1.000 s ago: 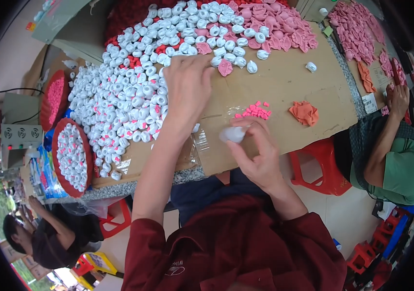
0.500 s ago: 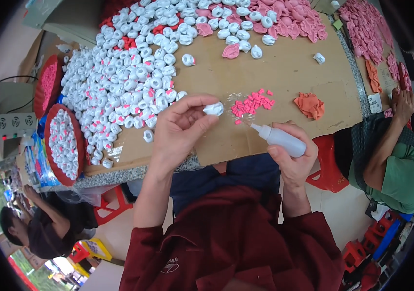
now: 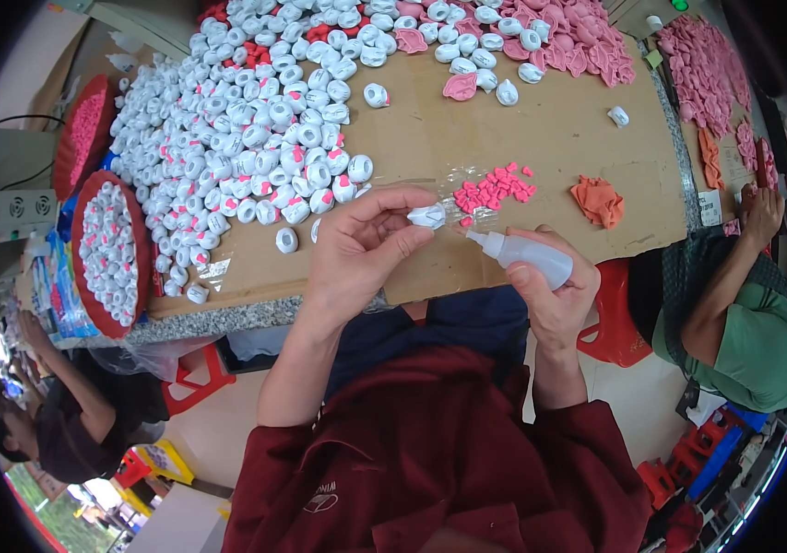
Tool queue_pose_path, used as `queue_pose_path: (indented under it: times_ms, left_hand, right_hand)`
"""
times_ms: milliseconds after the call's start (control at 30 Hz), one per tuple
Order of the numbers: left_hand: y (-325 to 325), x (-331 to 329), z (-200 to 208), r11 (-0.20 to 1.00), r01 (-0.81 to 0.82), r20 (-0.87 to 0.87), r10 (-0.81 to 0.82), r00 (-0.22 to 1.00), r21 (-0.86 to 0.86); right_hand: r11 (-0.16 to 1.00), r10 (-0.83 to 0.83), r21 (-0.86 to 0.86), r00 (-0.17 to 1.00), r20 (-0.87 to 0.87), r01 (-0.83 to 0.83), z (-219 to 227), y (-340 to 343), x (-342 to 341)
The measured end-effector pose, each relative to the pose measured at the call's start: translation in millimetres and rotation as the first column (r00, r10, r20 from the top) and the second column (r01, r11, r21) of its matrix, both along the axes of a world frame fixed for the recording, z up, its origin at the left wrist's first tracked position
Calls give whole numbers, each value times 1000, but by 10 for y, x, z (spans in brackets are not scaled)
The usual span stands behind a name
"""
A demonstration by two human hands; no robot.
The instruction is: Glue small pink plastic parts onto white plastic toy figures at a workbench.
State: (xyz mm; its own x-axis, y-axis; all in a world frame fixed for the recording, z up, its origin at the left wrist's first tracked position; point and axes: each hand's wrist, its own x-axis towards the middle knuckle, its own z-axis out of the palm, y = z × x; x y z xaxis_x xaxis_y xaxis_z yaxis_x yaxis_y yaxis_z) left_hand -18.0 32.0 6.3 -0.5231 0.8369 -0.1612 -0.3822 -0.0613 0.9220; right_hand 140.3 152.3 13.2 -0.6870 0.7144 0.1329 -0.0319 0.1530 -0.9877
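Between the thumb and fingers of my left hand (image 3: 356,249) is a small white hollow toy head (image 3: 427,217). My right hand (image 3: 555,286) is wrapped round a translucent squeeze bottle (image 3: 538,258), its narrow tip tilted to the left and held a little apart from the toy head. Beyond the bottle lies a small heap of bright pink bow-like pieces (image 3: 495,188) on a patch of clear tape. A large pile of white toy heads (image 3: 255,138) spreads to the left, several of them bearing pink pieces.
A crumpled orange cloth (image 3: 598,202) lies right of the pink pieces on the cardboard (image 3: 467,134). Pink soft parts (image 3: 568,41) are heaped at the back. Two red bowls stand left, one holding white heads (image 3: 107,253), one pink bits (image 3: 87,129). Other people sit on both sides.
My left hand has turned the white toy head slightly and shifted a little right. The bottle tip now sits closer to the toy head. The whole view has shifted slightly.
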Motion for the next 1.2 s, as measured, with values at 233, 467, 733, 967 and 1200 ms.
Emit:
queue_pose_path:
  times_ms: [233, 467, 733, 967, 1200]
  left_hand:
    - [0, -4, 16, 1000, -29, 4, 29, 1000, 1]
    - [-4, -2, 12, 1000, -16, -53, 17, 998, 16]
    - [-48, 10, 67, 1000, 1, 26, -1, 1000, -4]
    - [-83, 28, 63, 1000, -16, 85, 16, 996, -9]
    - [-303, 71, -38, 994, -71, 46, 75, 996, -84]
  right_hand:
    - [999, -32, -11, 999, 4, 32, 17, 22, 21]
    - [999, -35, -6, 999, -8, 35, 13, 12, 0]
    - [999, -24, -22, 1000, -8, 24, 16, 10, 19]
    - [999, -21, -34, 1000, -11, 20, 39, -3, 29]
    - [999, 10, -51, 998, 56, -7, 83, -23, -24]
